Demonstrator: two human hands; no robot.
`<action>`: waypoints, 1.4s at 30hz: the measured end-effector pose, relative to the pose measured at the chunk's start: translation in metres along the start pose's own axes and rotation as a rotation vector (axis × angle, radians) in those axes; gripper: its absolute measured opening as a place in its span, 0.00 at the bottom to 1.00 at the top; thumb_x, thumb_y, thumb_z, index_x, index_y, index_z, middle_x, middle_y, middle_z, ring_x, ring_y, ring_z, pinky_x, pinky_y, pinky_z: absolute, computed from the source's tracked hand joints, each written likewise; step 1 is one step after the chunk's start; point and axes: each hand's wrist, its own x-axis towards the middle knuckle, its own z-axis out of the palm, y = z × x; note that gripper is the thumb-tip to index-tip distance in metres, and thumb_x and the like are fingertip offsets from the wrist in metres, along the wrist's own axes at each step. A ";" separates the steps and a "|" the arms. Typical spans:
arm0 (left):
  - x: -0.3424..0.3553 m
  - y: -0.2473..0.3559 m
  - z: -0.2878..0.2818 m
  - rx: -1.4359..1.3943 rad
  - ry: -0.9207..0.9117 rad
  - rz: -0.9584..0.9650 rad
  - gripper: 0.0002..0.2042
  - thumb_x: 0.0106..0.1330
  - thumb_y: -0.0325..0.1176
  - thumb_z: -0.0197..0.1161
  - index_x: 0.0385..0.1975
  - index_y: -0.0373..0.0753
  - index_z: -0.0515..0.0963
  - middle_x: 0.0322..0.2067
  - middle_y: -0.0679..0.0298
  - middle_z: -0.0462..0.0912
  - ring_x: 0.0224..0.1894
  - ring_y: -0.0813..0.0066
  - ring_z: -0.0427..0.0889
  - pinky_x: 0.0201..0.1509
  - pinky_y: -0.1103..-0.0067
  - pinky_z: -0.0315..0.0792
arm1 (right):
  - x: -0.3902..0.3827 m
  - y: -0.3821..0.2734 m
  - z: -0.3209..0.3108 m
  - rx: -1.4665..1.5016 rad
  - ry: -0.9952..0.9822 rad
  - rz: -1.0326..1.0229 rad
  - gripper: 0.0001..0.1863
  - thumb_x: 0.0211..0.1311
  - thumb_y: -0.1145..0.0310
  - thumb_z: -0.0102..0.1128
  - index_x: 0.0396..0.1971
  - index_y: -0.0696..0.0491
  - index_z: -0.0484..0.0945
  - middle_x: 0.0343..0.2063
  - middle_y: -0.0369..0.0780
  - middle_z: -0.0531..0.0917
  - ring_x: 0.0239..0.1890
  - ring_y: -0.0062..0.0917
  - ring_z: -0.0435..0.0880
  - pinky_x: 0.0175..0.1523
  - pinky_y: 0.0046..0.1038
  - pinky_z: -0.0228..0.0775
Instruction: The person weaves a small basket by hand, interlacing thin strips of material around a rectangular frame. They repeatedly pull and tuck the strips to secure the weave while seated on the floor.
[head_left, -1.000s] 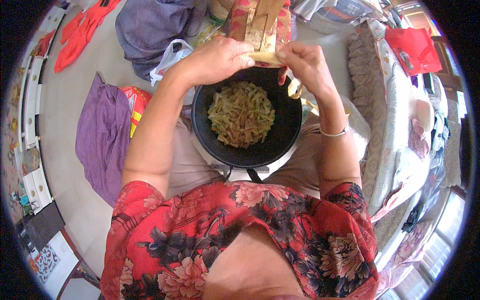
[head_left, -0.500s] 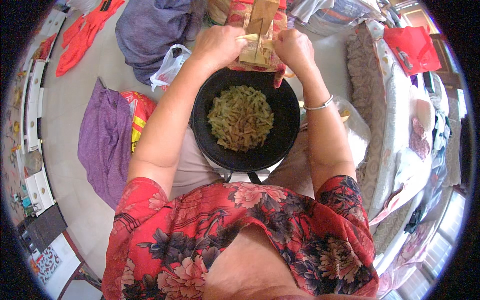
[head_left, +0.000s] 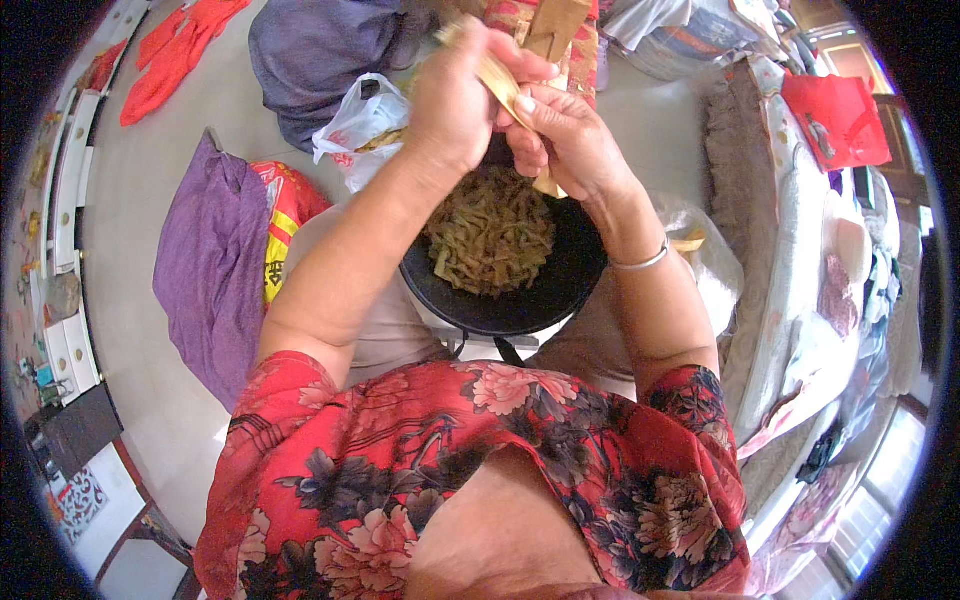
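In front of my chest both hands hold a pale yellow, flat, fibrous strip [head_left: 498,88], whose exact kind I cannot make out. My left hand [head_left: 452,105] is closed around its upper part, and a blurred tip sticks out past the knuckles. My right hand [head_left: 572,140] pinches it between thumb and fingers. Another pale piece [head_left: 548,185] hangs below the right hand. Under the hands is a black round pan [head_left: 575,270] holding a heap of short, greenish-brown cut strips [head_left: 492,245]. Just beyond my hands a wooden tool [head_left: 556,28] rests on red patterned cloth, partly hidden.
White plastic bags stand left [head_left: 365,125] and right [head_left: 705,255] of the pan. A purple cloth [head_left: 215,270] covers a red-yellow bag [head_left: 290,215] at left. Dark grey cloth [head_left: 320,65] lies farther off. At right are a bed [head_left: 765,250] and a red bag [head_left: 835,120].
My hands have come back from the wooden tool toward me and drawn together above the pan's far edge. They now share the pale strip. The view has shifted slightly.
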 end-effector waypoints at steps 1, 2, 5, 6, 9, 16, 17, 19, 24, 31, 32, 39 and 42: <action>0.010 0.008 -0.021 -0.335 -0.229 -0.017 0.18 0.70 0.43 0.39 0.27 0.37 0.71 0.32 0.54 0.80 0.34 0.66 0.80 0.36 0.77 0.75 | -0.002 -0.002 0.007 -0.076 -0.017 -0.016 0.12 0.66 0.63 0.47 0.28 0.56 0.73 0.15 0.30 0.69 0.14 0.12 0.64 0.18 0.15 0.57; 0.015 0.017 -0.027 -0.446 -0.199 -0.004 0.18 0.70 0.44 0.39 0.26 0.39 0.70 0.27 0.59 0.74 0.29 0.71 0.74 0.31 0.79 0.70 | -0.005 -0.003 0.010 -0.151 -0.023 -0.034 0.12 0.66 0.64 0.46 0.29 0.56 0.74 0.15 0.30 0.69 0.15 0.12 0.64 0.19 0.15 0.57; 0.017 0.053 -0.017 -0.318 0.208 0.133 0.17 0.69 0.47 0.43 0.22 0.45 0.66 0.11 0.73 0.55 0.11 0.84 0.53 0.15 0.83 0.53 | -0.008 -0.005 0.014 -0.504 0.005 -0.047 0.13 0.66 0.64 0.46 0.30 0.57 0.75 0.13 0.29 0.68 0.12 0.11 0.62 0.17 0.15 0.55; 0.015 0.056 -0.014 -0.208 0.267 0.247 0.17 0.69 0.47 0.42 0.22 0.45 0.66 0.11 0.74 0.55 0.11 0.84 0.53 0.15 0.84 0.53 | -0.010 -0.009 0.016 -0.596 0.021 -0.039 0.13 0.66 0.63 0.46 0.30 0.57 0.75 0.12 0.29 0.67 0.12 0.11 0.61 0.16 0.15 0.55; 0.015 0.057 -0.006 0.161 0.390 0.617 0.17 0.70 0.45 0.41 0.22 0.43 0.66 0.11 0.74 0.56 0.12 0.85 0.54 0.15 0.85 0.52 | -0.019 -0.025 0.014 -0.261 -0.009 0.068 0.14 0.66 0.62 0.46 0.30 0.57 0.75 0.11 0.29 0.66 0.10 0.10 0.59 0.15 0.15 0.52; -0.012 0.004 0.003 1.104 -0.178 0.898 0.21 0.70 0.42 0.39 0.45 0.32 0.75 0.44 0.53 0.78 0.46 0.62 0.78 0.53 0.71 0.69 | -0.011 0.001 0.012 -1.058 0.348 -0.689 0.12 0.57 0.70 0.56 0.40 0.58 0.73 0.21 0.35 0.79 0.20 0.23 0.77 0.28 0.22 0.70; -0.018 -0.004 0.011 1.128 -0.143 0.845 0.19 0.68 0.42 0.43 0.43 0.33 0.75 0.43 0.52 0.78 0.44 0.60 0.79 0.49 0.72 0.71 | -0.017 -0.001 0.021 -1.181 0.440 -0.542 0.15 0.52 0.73 0.60 0.41 0.57 0.72 0.28 0.41 0.82 0.31 0.25 0.81 0.38 0.26 0.72; -0.023 -0.014 0.017 1.184 -0.105 0.735 0.17 0.64 0.39 0.50 0.43 0.32 0.75 0.43 0.50 0.77 0.41 0.56 0.80 0.46 0.73 0.72 | -0.019 0.008 0.015 -1.205 0.466 -0.431 0.11 0.53 0.71 0.59 0.37 0.57 0.75 0.28 0.45 0.82 0.34 0.20 0.80 0.38 0.26 0.72; -0.012 -0.002 0.008 0.730 -0.085 -0.030 0.18 0.53 0.24 0.51 0.45 0.29 0.73 0.42 0.62 0.78 0.45 0.79 0.74 0.50 0.81 0.67 | -0.019 -0.001 0.004 -0.716 0.370 -0.321 0.13 0.65 0.63 0.50 0.33 0.57 0.76 0.16 0.30 0.71 0.18 0.10 0.66 0.21 0.14 0.57; -0.007 0.007 0.007 1.327 -0.208 0.684 0.07 0.45 0.22 0.51 0.25 0.33 0.71 0.43 0.51 0.76 0.44 0.58 0.76 0.50 0.73 0.68 | -0.020 0.004 -0.010 0.144 0.210 0.046 0.16 0.65 0.56 0.45 0.33 0.55 0.71 0.09 0.29 0.62 0.09 0.12 0.58 0.15 0.16 0.49; -0.007 0.007 0.008 1.347 -0.256 0.848 0.06 0.45 0.22 0.49 0.24 0.33 0.70 0.44 0.50 0.75 0.45 0.55 0.76 0.50 0.72 0.68 | -0.024 -0.002 -0.011 0.426 0.074 0.173 0.16 0.65 0.55 0.45 0.32 0.55 0.70 0.08 0.29 0.62 0.09 0.12 0.57 0.15 0.16 0.48; -0.017 0.003 0.007 1.390 -0.116 0.641 0.03 0.55 0.22 0.47 0.27 0.37 0.66 0.17 0.54 0.71 0.20 0.57 0.75 0.25 0.70 0.68 | -0.018 -0.008 -0.020 -0.177 0.010 0.077 0.12 0.53 0.65 0.59 0.31 0.58 0.76 0.19 0.33 0.77 0.18 0.15 0.73 0.21 0.17 0.63; -0.016 0.001 0.005 1.206 0.003 0.316 0.02 0.55 0.26 0.53 0.26 0.37 0.69 0.16 0.55 0.75 0.21 0.57 0.78 0.25 0.69 0.70 | -0.022 -0.018 -0.004 -0.557 0.255 -0.059 0.11 0.50 0.68 0.63 0.31 0.59 0.77 0.20 0.32 0.78 0.20 0.12 0.72 0.23 0.15 0.62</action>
